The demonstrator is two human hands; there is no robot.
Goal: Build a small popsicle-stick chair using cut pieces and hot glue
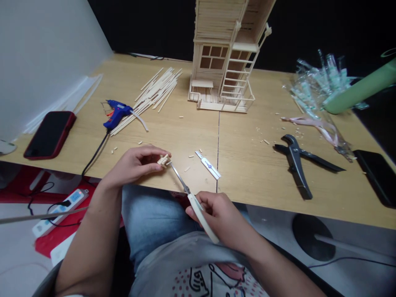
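Between the thumb and fingers of my left hand [140, 163] is a small piece built of short wooden sticks [164, 161], held just over the table's front edge. My right hand [215, 210] grips the white handles of a pair of scissors [198, 208]. The scissor tips reach the right side of the small wooden piece; whether the blades touch it I cannot tell. A white utility knife [210, 167] lies on the table to the right of my left hand, with several short stick offcuts [187, 169] around it.
A wooden stick model house [213, 74] stands at the back. Left of it lie loose sticks [161, 90], a blue glue gun [116, 113] and a red-cased phone [49, 134]. On the right are black cutters [295, 161], a dark phone [375, 175], plastic wrappers [328, 80] and a green cylinder [361, 88].
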